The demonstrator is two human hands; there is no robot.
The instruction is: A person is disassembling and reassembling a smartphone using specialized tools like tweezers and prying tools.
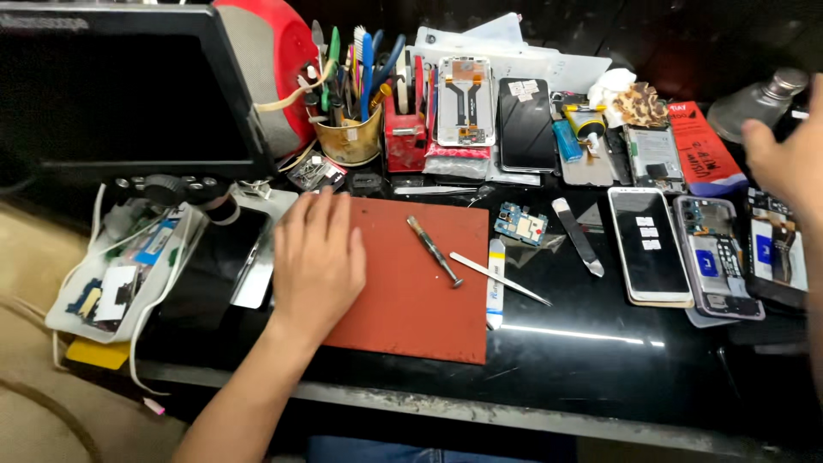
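My left hand (315,261) lies flat, palm down, on the left part of a red-brown work mat (411,309), holding nothing. A small screwdriver (435,250) and thin metal tweezers (499,278) lie on the mat to its right. My right hand (784,159) reaches to the far right edge, its fingers curled near a metal lamp shade (759,103) and above an opened phone (776,253); whether it grips anything is not visible. A small blue circuit board (520,223) and a metal pry tool (577,234) rest on the black table.
A black monitor (120,86) stands at the back left over a microscope stage. A gold cup of tools (347,137) and a red holder (405,129) sit behind the mat. Several phones and opened phone bodies (647,244) fill the right side. A white tray (111,283) holds parts.
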